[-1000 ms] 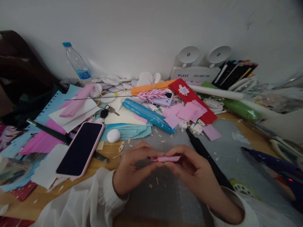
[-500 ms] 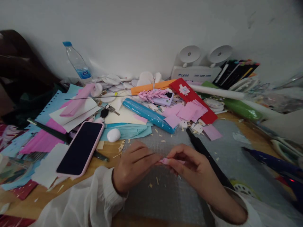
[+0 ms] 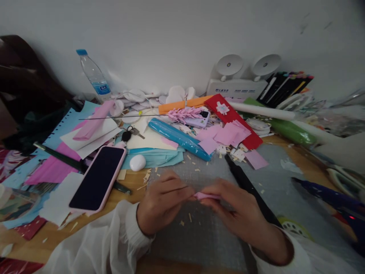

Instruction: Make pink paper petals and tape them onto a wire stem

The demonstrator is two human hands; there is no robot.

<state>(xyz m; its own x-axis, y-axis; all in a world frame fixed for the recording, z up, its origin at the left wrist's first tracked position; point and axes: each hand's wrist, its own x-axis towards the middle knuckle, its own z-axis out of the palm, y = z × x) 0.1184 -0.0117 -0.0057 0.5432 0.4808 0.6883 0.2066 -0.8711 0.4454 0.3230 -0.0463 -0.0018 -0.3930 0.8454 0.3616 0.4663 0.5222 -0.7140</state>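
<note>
A small twisted piece of pink crepe paper (image 3: 207, 196) is pinched between my two hands over the grey mat (image 3: 199, 243). My left hand (image 3: 165, 199) grips its left end with the fingertips pressed together. Around its right part, the thumb and fingers of my right hand (image 3: 235, 209) are closed. Just behind my hands lie pink paper squares (image 3: 226, 135), some of them overlapping. A pink paper flower spike (image 3: 185, 113) on a thin dark wire rests farther back.
To the left is a phone (image 3: 97, 179) in a pink case, near a white rounded object (image 3: 137, 163). A water bottle (image 3: 95, 74) stands by the wall. A blue roll (image 3: 179, 139) lies mid-table. At the right is a dark blue tool (image 3: 327, 196) with a red light.
My right hand has shifted its hold on the pink paper, its fingers now flatter along it. More of the paper shows as a narrow twist. My left hand stays nearly in place.
</note>
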